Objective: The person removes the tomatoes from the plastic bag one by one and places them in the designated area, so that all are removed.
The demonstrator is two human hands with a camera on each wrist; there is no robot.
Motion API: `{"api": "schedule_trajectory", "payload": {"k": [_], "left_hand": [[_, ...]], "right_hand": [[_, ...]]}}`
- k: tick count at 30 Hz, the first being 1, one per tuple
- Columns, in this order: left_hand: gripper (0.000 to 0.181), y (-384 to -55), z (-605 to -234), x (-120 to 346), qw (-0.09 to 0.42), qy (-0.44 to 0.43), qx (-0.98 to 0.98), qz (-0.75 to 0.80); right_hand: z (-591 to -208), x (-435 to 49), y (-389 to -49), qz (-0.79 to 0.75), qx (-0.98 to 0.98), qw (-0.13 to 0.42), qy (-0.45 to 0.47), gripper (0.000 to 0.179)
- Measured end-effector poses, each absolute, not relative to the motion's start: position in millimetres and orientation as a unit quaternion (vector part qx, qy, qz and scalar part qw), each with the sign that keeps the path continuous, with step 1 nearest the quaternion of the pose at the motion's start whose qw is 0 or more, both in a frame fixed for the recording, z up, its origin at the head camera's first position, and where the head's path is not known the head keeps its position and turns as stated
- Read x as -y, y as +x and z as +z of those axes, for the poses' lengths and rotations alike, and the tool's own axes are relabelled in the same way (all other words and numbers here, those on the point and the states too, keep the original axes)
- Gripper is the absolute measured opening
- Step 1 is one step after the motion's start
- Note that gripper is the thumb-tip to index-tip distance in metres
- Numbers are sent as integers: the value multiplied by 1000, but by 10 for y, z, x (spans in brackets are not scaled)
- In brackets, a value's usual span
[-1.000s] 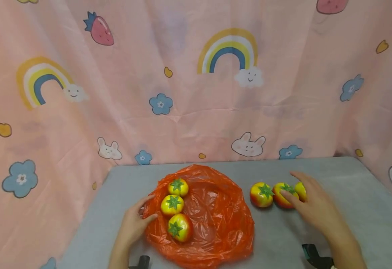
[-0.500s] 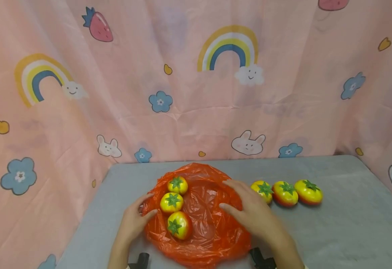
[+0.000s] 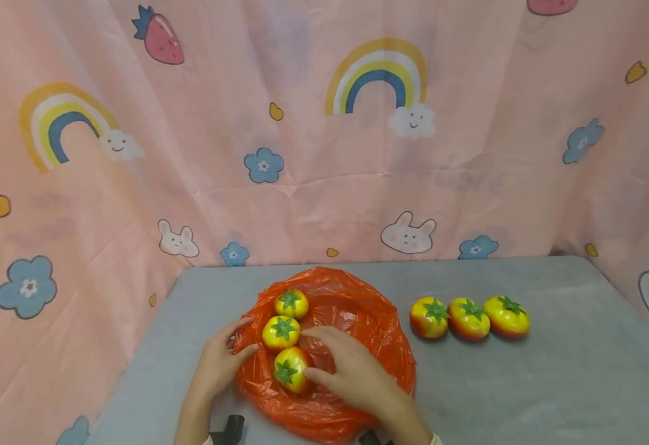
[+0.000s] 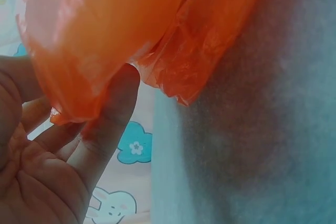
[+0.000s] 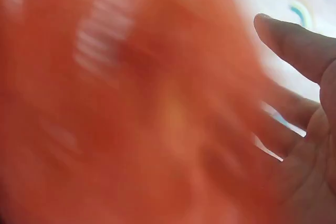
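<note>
A crumpled orange plastic bag lies spread on the table. Three glossy yellow-and-red tomatoes with green star-shaped tops stand in a row on its left part: a far one, a middle one and a near one. My left hand touches the bag's left edge, thumb and forefinger apart. In the left wrist view, bag plastic hangs between thumb and fingers. My right hand is over the bag, beside the middle and near tomatoes; its fingers are spread and hold nothing. The right wrist view is mostly blurred orange plastic.
Three more tomatoes sit in a row right of the bag: one at the left, one in the middle and one at the right. A pink printed curtain hangs behind the grey table.
My right hand has swept left from the tomatoes on the right, across the bag, to the row on it. The left hand stays at the bag's edge. The tomatoes keep their places.
</note>
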State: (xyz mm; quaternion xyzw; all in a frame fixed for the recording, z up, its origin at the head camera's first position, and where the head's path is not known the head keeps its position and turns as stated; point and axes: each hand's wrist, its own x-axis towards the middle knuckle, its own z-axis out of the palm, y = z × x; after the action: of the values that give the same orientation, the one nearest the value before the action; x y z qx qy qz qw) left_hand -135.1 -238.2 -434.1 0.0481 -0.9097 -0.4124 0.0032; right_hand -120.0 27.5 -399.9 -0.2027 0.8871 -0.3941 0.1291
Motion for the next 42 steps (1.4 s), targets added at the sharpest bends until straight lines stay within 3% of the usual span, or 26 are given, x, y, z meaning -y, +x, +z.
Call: {"api": "schedule_trajectory", "payload": {"k": [13, 42], "left_hand": [[53, -1361, -4318, 2361, 0, 52, 916, -398], [52, -1354, -4335, 2350, -2, 54, 921, -386]], "right_hand": [[-4335, 14, -1196, -363, -893, 168, -207, 64], [-4392, -59, -1232, -382, -889, 190, -168, 74]]}}
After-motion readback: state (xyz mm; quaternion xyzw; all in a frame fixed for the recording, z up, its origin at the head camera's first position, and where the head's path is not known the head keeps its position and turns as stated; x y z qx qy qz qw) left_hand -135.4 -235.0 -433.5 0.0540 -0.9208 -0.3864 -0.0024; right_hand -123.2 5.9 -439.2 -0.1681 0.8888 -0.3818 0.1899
